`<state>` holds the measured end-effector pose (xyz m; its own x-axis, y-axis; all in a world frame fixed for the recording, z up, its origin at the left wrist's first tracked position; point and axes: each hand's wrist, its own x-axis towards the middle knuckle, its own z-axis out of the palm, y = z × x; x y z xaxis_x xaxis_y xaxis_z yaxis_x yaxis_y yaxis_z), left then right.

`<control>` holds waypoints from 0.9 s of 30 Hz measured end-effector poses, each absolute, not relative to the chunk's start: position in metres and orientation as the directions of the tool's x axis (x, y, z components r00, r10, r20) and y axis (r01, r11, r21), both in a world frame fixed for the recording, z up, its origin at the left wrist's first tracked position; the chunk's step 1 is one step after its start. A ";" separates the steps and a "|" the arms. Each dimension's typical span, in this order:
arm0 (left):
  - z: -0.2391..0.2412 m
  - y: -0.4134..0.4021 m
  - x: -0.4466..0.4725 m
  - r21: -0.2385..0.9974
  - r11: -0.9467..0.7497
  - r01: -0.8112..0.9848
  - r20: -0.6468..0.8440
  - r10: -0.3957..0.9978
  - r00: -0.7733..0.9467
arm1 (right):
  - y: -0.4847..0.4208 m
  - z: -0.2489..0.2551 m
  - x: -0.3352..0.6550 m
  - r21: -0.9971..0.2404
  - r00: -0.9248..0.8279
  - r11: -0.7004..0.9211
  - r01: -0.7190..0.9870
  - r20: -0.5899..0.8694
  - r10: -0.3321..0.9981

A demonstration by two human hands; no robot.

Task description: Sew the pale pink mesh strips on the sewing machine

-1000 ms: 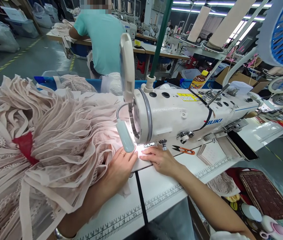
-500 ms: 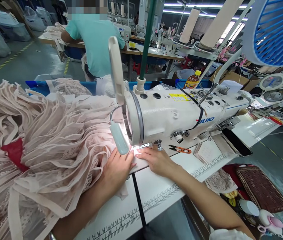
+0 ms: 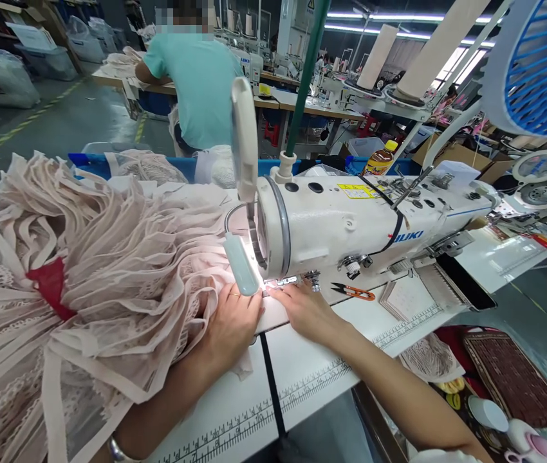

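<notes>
My left hand lies at the needle end of the white sewing machine, its fingers closed on a piece of pale pink fabric. Close beside it, my right hand has its fingers pressed together on the same fabric, near the presser foot. Only a small lit bit of the fabric shows between the fingertips. A small lamp hangs just above my left fingers and partly hides them. Left of the machine, a large heap of pale pink lace-edged pieces, tied with a red strip, reaches my left forearm.
Orange-handled thread snips and a stack of pale cards lie right of my right hand. A ruler strip runs along the table's front edge. Behind the machine stand a drink bottle and a blue fan. A co-worker sits ahead.
The whole view has shifted slightly, so things appear farther right. My hands stay at the needle, with the fingertips a little closer together and less fabric showing between them.
</notes>
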<state>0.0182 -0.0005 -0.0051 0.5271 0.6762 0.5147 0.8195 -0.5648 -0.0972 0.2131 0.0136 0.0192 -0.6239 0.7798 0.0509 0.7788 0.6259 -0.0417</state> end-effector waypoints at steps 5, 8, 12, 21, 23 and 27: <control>-0.002 0.000 0.019 -0.026 -0.540 0.841 0.433 0.752 0.497 | 0.013 0.017 0.213 0.006 -0.644 0.644 0.765 0.028 0.764; 0.001 0.001 0.021 0.009 -0.520 0.854 0.380 0.792 0.479 | 0.014 0.016 0.214 -0.010 -0.663 0.663 0.748 0.040 0.748; 0.004 0.001 0.024 0.000 -0.484 0.875 0.333 0.825 0.456 | 0.015 0.018 0.214 -0.039 -0.624 0.623 0.781 -0.020 0.781; 0.005 -0.005 0.025 -0.109 -0.483 0.869 0.432 0.764 0.479 | 0.023 0.021 0.208 -0.089 -0.469 0.461 0.883 -0.124 0.874; 0.007 0.000 0.023 -0.055 -0.503 0.863 0.443 0.762 0.472 | 0.024 0.021 0.208 -0.077 -0.461 0.454 0.888 -0.132 0.878; 0.010 0.015 0.021 0.092 -0.531 0.842 0.467 0.770 0.434 | 0.023 0.024 0.210 -0.129 -0.483 0.466 0.875 -0.183 0.856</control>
<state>0.0214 0.0147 0.0096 0.4344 0.7701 0.4672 0.8422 -0.5312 0.0925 0.2097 0.0233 0.0241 -0.4833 0.8561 -0.1832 0.8751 0.4663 -0.1293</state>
